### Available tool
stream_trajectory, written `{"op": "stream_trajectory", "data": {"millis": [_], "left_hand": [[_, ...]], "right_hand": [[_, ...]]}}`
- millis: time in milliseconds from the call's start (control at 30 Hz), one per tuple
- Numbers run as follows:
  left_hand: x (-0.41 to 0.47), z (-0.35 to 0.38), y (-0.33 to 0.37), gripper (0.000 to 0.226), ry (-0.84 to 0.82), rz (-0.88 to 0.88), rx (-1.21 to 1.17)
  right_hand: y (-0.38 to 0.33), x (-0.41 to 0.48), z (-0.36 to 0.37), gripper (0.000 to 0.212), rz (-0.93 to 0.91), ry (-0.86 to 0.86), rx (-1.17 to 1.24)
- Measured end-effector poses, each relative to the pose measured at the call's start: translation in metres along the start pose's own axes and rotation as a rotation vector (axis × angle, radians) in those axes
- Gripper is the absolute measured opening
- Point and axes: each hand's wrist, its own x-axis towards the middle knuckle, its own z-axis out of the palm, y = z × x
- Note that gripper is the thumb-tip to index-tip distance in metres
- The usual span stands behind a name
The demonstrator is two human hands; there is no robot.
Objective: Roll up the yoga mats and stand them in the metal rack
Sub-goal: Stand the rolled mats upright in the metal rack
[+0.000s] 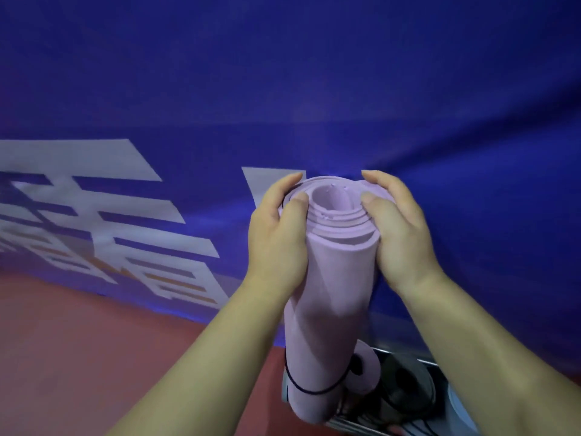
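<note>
A rolled lilac yoga mat [327, 309] stands upright in the centre, its spiral top end facing me. My left hand [278, 237] grips its upper left side, thumb on the rim. My right hand [399, 234] grips the upper right side, thumb on the spiral edge. The mat's lower end passes through a thin black ring of the metal rack [314, 390] at the bottom. A second lilac roll [364, 372] and a dark grey roll [405, 385] stand in the rack to its right.
A blue banner wall [283, 89] with large white characters fills the background right behind the rack. Red-brown floor [78, 357] spreads to the lower left. A pale object [460, 407] shows at the rack's right edge.
</note>
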Motion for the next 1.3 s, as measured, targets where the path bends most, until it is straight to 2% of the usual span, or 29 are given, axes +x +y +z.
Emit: {"op": "stream_trajectory", "data": {"millis": [167, 300, 500, 633, 733, 867, 967, 1100, 1200, 1300], "left_hand": [[0.017, -0.011, -0.015, 0.042, -0.136, 0.064, -0.124], [0.027, -0.024, -0.036, 0.04, -0.311, 0.088, -0.16], [0.026, -0.039, -0.088, 0.039, -0.484, 0.065, -0.178], [0.021, -0.048, -0.114, 0.05, -0.569, 0.03, -0.139], [0.025, -0.051, -0.133, 0.05, -0.642, -0.018, -0.068], [0.011, -0.064, -0.182, 0.055, -0.757, -0.114, 0.161], [-0.013, -0.066, -0.208, 0.052, -0.729, -0.217, 0.228], [-0.014, -0.043, -0.211, 0.055, -0.64, -0.243, 0.244], [-0.01, -0.03, -0.208, 0.052, -0.595, -0.229, 0.199], [-0.011, -0.025, -0.205, 0.051, -0.483, -0.261, 0.102]], "right_hand": [[0.003, -0.014, 0.016, 0.048, -0.116, 0.135, -0.014], [0.015, -0.032, 0.028, 0.048, -0.148, 0.238, -0.036], [0.057, -0.068, 0.045, 0.051, -0.125, 0.339, -0.091], [0.08, -0.088, 0.052, 0.051, -0.079, 0.39, -0.133], [0.095, -0.093, 0.049, 0.052, -0.037, 0.38, -0.197], [0.143, -0.118, 0.041, 0.054, 0.133, 0.261, -0.369], [0.176, -0.136, 0.041, 0.055, 0.22, 0.185, -0.441], [0.181, -0.122, 0.031, 0.06, 0.255, 0.226, -0.491], [0.175, -0.111, 0.026, 0.054, 0.209, 0.236, -0.529], [0.17, -0.105, 0.029, 0.052, 0.155, 0.236, -0.554]]}}
